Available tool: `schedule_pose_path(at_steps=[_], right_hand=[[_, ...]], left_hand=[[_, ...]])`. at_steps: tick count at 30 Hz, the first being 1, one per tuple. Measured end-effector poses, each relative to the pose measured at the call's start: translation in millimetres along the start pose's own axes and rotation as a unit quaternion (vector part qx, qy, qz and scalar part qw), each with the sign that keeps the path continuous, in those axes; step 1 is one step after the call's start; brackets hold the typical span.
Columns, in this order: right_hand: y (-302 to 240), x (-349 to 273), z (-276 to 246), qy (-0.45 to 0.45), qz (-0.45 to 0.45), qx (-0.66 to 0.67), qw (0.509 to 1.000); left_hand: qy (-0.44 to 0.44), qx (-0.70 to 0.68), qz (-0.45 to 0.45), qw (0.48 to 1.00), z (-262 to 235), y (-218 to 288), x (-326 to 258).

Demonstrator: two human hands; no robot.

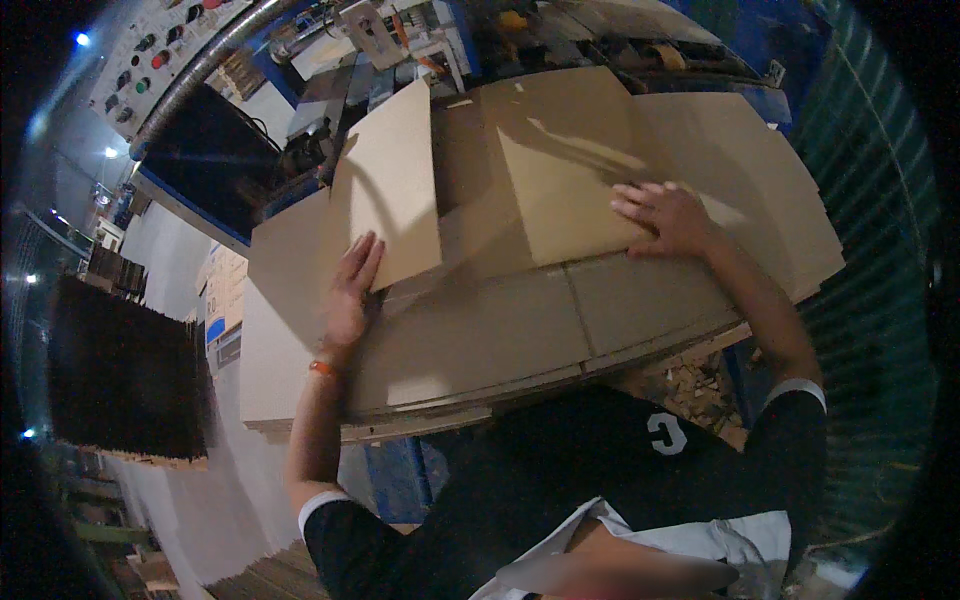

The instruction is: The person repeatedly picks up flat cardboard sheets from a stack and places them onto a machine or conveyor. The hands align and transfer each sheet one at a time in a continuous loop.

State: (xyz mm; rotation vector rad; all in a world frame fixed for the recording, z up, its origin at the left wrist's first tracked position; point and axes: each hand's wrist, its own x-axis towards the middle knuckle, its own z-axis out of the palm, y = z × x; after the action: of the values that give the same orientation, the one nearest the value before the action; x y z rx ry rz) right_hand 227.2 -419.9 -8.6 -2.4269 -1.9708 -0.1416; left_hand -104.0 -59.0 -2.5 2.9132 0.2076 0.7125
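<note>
Dim workshop surroundings frame the work: a control panel point(160, 60) with coloured buttons at upper left, a blue-sided machine point(205, 165) below it, and a green corrugated wall point(880, 230) on the right. On the left, a tall dark stack point(125, 370) rises from the grey floor point(215, 510). Directly before the person lies a broad pile of flat cardboard sheets point(460, 345), reaching up to the machinery. On its top lie a pale narrow panel point(390, 185) and, to the right, a wider tan panel point(560, 190), with a darker strip between them. The left hand point(352, 290), above an orange wristband point(322, 368), has its fingers extended close together at the pale panel's lower left edge; whether it pinches the board cannot be told. The right hand point(670, 220) rests palm down, fingers slightly parted and thumb apart, at the tan panel's right side.
</note>
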Motion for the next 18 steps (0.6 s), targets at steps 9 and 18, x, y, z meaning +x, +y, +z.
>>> schedule_pose_path(at_steps=[9,18], right_hand=[[31,72,3,0.093,0.189,-0.005,0.978],[23,-139,-8,0.183,0.553,0.059,0.811]], left_hand=[[0.064,0.141,-0.016,0.988,42,-47,103],[0.305,0.136,-0.275,0.902,-48,-67,-100]])
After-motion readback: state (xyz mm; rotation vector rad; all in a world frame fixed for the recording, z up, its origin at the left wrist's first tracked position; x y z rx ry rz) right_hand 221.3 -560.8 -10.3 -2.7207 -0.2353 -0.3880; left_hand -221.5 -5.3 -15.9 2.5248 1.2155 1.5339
